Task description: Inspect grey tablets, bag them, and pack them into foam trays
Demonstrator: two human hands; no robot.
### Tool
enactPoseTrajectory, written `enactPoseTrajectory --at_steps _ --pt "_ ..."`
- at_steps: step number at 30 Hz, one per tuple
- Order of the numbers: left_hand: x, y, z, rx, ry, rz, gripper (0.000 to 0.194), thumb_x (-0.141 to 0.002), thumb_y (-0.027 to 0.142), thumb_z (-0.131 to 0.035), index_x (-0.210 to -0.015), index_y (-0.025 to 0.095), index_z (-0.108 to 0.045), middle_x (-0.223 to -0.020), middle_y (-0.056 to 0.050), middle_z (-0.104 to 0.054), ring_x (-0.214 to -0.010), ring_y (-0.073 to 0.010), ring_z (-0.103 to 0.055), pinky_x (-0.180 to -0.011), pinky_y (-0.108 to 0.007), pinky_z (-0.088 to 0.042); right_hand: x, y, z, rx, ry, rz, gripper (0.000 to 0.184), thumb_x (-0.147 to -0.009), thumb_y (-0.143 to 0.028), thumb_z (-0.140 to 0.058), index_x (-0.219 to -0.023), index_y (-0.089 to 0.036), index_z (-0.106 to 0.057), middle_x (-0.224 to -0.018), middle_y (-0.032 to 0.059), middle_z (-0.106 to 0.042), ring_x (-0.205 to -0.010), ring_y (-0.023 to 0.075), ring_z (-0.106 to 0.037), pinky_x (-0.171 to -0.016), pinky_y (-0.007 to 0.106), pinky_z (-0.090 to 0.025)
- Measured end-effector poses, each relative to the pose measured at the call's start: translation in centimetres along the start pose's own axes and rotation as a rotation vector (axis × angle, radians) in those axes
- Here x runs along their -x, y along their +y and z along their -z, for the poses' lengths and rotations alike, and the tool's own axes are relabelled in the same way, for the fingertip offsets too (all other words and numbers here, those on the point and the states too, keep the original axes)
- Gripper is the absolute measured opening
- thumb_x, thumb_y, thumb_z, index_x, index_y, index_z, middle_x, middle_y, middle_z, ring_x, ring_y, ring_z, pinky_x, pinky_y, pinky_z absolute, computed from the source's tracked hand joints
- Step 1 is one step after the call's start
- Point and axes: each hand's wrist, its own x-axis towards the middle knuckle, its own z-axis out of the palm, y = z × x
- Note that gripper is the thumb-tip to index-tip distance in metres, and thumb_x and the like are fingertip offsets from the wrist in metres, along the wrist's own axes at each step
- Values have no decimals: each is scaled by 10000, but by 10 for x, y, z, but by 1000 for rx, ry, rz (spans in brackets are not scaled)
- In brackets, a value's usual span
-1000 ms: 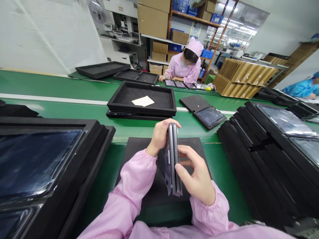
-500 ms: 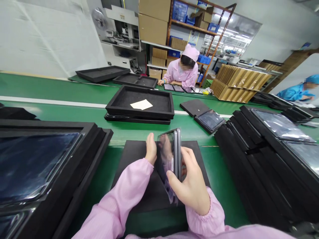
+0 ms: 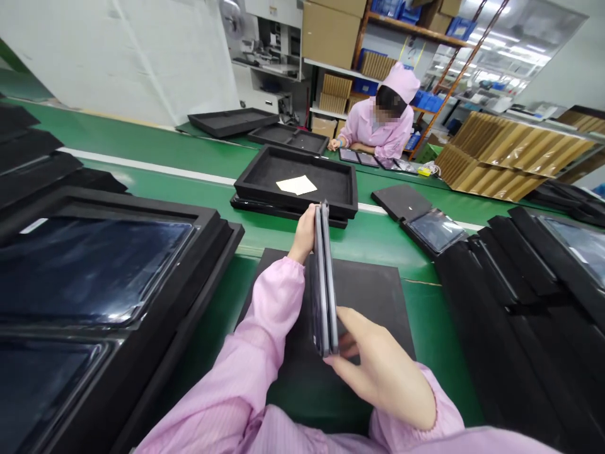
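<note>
Two thin grey-edged tablets (image 3: pixel 324 284), pressed face to face, stand on edge between my hands above a black foam sheet (image 3: pixel 371 296). My left hand (image 3: pixel 305 234) grips their far end from the left side; some of its fingers are hidden behind them. At the near lower corner, my right hand (image 3: pixel 380 366) has its thumb and fingers closed around the edge. The tablets' faces are seen almost edge-on.
To the left, a black foam tray (image 3: pixel 208 217) holds dark screens. Stacked foam trays (image 3: pixel 510 340) rise on the right. Ahead sits a foam tray (image 3: pixel 347 189) with a paper slip (image 3: pixel 297 185). Across the green bench (image 3: pixel 208 161), a co-worker in pink (image 3: pixel 378 126) sits near several tablets.
The tablets have turned from showing a glossy face to almost edge-on. My left hand has come from beside them onto their far end; my right hand has slid down to the near corner.
</note>
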Motion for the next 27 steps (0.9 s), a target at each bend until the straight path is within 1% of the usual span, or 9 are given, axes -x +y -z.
enactPoseTrajectory --at_steps 2,4,7,9,11,13,17,24,27 --pt "1 -4 1 -10 -39 -84 541 -843 732 -485 -732 218 -611 -704 -17 -614 -669 -157 -549 -698 -298 -491 -9 5 7 133 -83 14 351 -755 -111 -707 -1095 -191 -670 -957 74 -725 -763 243 -729 -684 363 -628" --pt "3 -8 2 -19 -58 -109 564 -826 766 -468 -740 224 -598 -706 -20 -602 -666 -165 -538 -679 -307 -485 -16 10 14 165 -140 51 302 -752 -159 -770 -1043 -197 -697 -957 74 -750 -803 263 -741 -710 372 -619" --pt "4 -12 2 -23 -80 -131 588 -835 786 -443 -777 223 -602 -726 -22 -603 -669 -166 -536 -667 -307 -479 -23 16 24 63 -170 63 298 -790 -308 -800 -1061 -211 -720 -980 66 -771 -854 263 -758 -736 355 -616" --pt "5 -12 1 -23 -107 -148 591 -848 787 -436 -782 223 -599 -725 -19 -600 -665 -164 -536 -661 -305 -479 -27 18 26 -17 -124 15 244 -852 -374 -736 -1033 -210 -739 -953 61 -782 -828 246 -762 -727 345 -615" --pt "6 -9 -1 -20 -132 -167 593 -857 787 -430 -768 224 -591 -712 -16 -583 -661 -163 -534 -663 -305 -482 -31 20 26 -86 -58 -29 187 -902 -356 -653 -975 -215 -751 -912 47 -790 -770 217 -758 -706 327 -612" --pt "8 -6 -2 -14 -147 -178 597 -866 785 -423 -758 221 -587 -705 -18 -563 -656 -164 -526 -657 -308 -481 -34 21 24 -133 -24 -39 165 -904 -302 -607 -895 -221 -750 -851 26 -789 -722 195 -747 -678 304 -606" --pt "12 -1 -4 11 -175 -189 601 -880 777 -417 -778 214 -603 -706 -21 -549 -667 -170 -528 -651 -313 -481 -38 21 22 -175 -38 -14 166 -858 -227 -565 -803 -216 -720 -795 10 -776 -697 175 -735 -672 286 -604" --pt "12 0 -5 0 -176 -183 609 -883 782 -401 -789 215 -603 -729 -30 -565 -679 -174 -531 -661 -320 -474 -38 23 23 -189 -27 -33 161 -817 -185 -553 -800 -220 -710 -784 3 -778 -691 172 -737 -678 294 -610" --pt "12 1 -5 27 -187 -192 613 -867 791 -429 -789 209 -604 -716 -27 -558 -676 -172 -527 -658 -316 -467 -37 21 22 -216 -24 -69 132 -813 -209 -582 -844 -216 -709 -844 19 -793 -729 188 -753 -691 309 -618"
